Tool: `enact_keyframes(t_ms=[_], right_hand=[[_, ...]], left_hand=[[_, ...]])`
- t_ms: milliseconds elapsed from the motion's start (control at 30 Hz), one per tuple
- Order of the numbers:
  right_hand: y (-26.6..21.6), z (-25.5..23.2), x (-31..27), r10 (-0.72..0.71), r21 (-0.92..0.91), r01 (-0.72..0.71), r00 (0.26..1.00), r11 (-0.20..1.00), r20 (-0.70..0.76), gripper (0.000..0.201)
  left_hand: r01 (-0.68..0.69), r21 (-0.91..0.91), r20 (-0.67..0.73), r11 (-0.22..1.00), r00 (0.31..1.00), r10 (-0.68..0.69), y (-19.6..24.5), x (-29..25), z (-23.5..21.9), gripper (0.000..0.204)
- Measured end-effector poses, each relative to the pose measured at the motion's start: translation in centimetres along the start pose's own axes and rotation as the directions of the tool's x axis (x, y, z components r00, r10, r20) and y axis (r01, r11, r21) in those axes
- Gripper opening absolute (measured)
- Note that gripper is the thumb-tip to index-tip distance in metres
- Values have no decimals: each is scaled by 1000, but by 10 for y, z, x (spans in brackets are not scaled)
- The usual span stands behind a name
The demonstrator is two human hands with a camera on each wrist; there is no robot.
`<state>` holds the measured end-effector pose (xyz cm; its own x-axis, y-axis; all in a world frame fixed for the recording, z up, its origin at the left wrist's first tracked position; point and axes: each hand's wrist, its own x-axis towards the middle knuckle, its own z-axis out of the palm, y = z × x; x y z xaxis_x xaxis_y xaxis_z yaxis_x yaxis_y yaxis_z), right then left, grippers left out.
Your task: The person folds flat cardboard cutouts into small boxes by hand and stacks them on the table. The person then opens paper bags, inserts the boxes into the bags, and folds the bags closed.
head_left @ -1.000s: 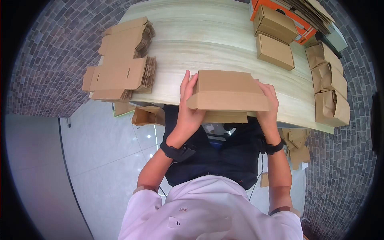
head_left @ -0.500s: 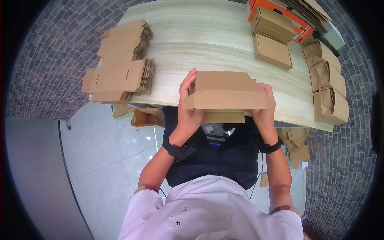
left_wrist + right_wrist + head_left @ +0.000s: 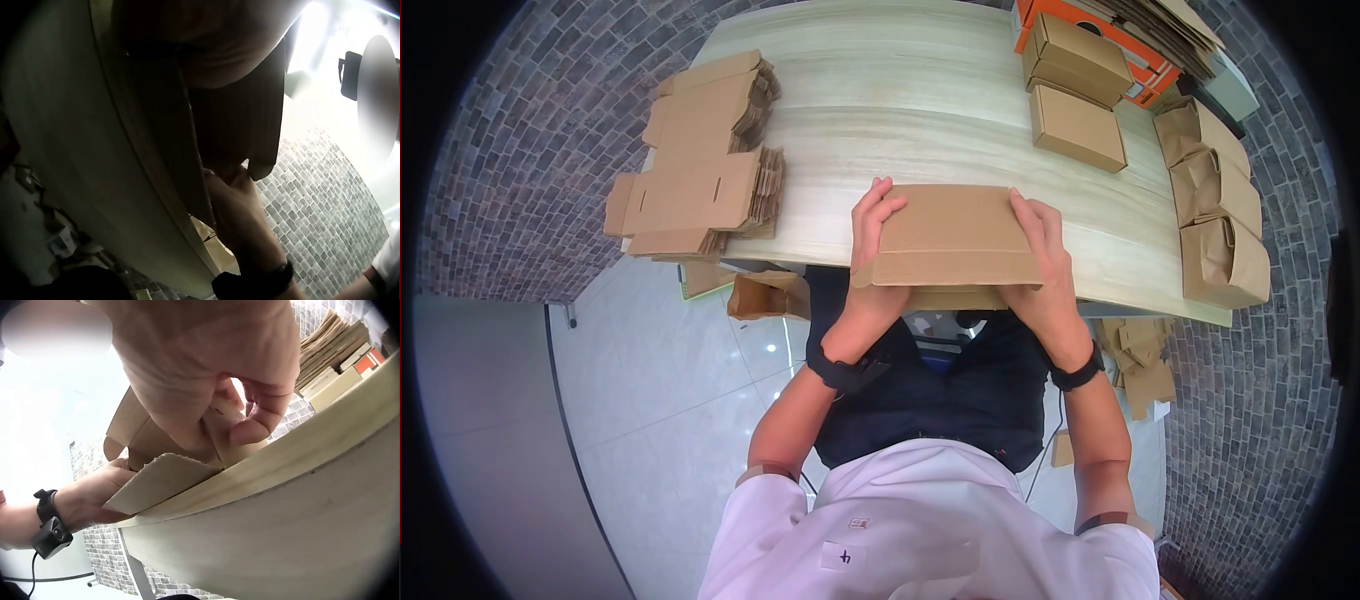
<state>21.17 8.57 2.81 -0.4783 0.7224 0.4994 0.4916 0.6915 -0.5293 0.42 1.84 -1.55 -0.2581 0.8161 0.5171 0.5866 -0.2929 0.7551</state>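
Observation:
A partly folded brown cardboard box (image 3: 955, 222) is held at the table's front edge, its long flap (image 3: 950, 268) towards the body. My left hand (image 3: 868, 238) grips its left end, fingertips over the top edge. At the right end my right hand (image 3: 1050, 262) holds it, fingers bent over the side and thumb underneath. In the right wrist view, that hand (image 3: 212, 369) pinches a corner wall, with the thumb inside the box. A loose flap (image 3: 165, 482) sticks out over the table edge there. The left wrist view is dark; the box interior (image 3: 234, 125) shows between both hands.
Flat cardboard blanks (image 3: 695, 185) lie stacked on the table's left. Folded boxes (image 3: 1080, 125) sit at the back right by an orange carton (image 3: 1150, 75). Brown paper bags (image 3: 1225, 260) line the right edge. An open paper bag (image 3: 765, 293) stands below the table's left front.
My right hand has shifted inward and up, its fingers now over the box's right side. The box's right end has drawn in, and its long flap looks shorter on that side.

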Motion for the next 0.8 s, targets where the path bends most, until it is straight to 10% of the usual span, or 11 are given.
enact_keyframes(t_ms=[200,267,467,600,800], right_hand=[[10,-3,8,-100,89,96,994,991,42,68],[10,-14,16,-42,210,17,992,977,117,60],[16,-35,48,59,270,-148,949,951,310,49],[9,-46,68,350,249,-591,711,767,611,42],[17,-37,70,284,281,-588,687,759,669,32]], left_hand=[[34,-116,88,993,996,-24,-2,-1,-8,72],[122,-403,167,907,984,-58,-1,-1,-14,106],[110,-531,181,840,983,-15,5,5,-18,144],[153,-587,191,795,980,-48,13,7,-20,144],[128,-440,68,889,992,-109,4,3,-16,119]])
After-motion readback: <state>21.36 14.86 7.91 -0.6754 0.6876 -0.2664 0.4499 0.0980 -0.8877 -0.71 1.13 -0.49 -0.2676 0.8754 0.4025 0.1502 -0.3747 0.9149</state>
